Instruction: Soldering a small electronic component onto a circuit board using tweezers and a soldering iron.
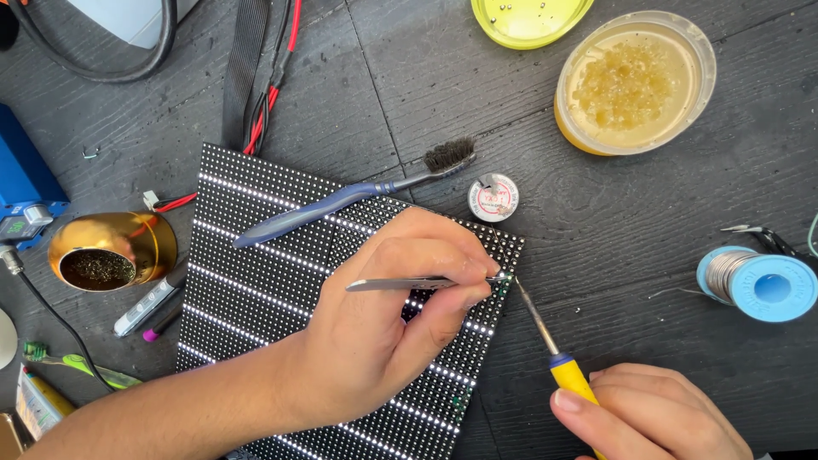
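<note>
Dark wood bench (648, 213): LED panel (256, 298) laid flat. Tweezers (409, 283) pinched by left hand (383, 332) at panel edge; soldering iron (554, 349) gripped by right hand (656, 417), tip touching there.

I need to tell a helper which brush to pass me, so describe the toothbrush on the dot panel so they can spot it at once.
Find the black dotted LED panel in the middle of the dark table. Across its top edge lies the toothbrush, its head off the panel beside a small round tin. Its blue handle and dark, worn bristles set it apart from the steel tweezers.
</note>
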